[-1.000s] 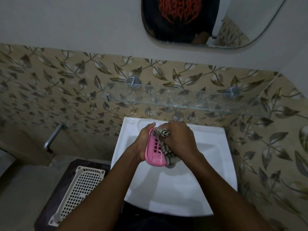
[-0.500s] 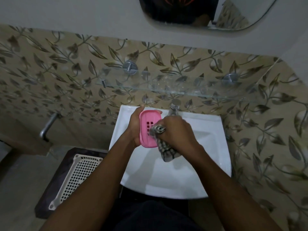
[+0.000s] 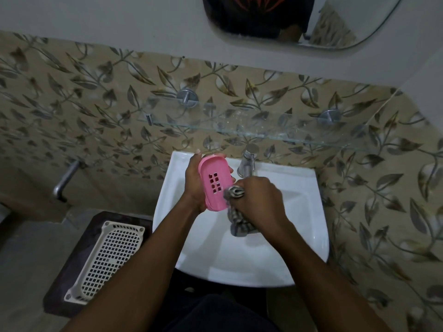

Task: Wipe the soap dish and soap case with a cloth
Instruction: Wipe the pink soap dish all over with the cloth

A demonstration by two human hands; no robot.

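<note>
The head view is the only one. Just above the middle of the frame the left hand (image 3: 195, 185) grasps a pink oval plastic soap dish (image 3: 214, 183) with a block of square drain holes. It holds the dish tilted on edge, the holed face turned toward the camera, with the fingers wrapped behind it and a fingertip showing past its upper rim. Just right of it the right hand (image 3: 260, 201) is clenched around a bunched grey-and-white checked cloth (image 3: 236, 204). One wad of the cloth pokes out by the thumb and touches the dish's lower right edge, and the loose end hangs below the fist. Both are held above the white ceramic washbasin (image 3: 306, 226).

The wiping looks under way rather than finished: the cloth meets only the lower rim, and the pictures cannot show whether the rest of the face is dry or clean. The back of the dish is hidden by the left hand. No separate soap case can be made out, so that part seems still to come.

A chrome tap (image 3: 247, 164) stands at the basin's back edge, just beside the right hand and the dish's upper end; it is the nearest thing to knock. Above it a clear glass shelf (image 3: 239, 130) on metal pegs runs across the leaf-patterned tiled wall (image 3: 72, 111). In the lower left a white plastic lattice basket (image 3: 105, 257) lies on a dark stool-like surface (image 3: 60, 298), well apart from the hands. A metal wall pipe (image 3: 64, 178) shows at mid-left, and a mirror (image 3: 335, 22) cuts the top edge.
</note>
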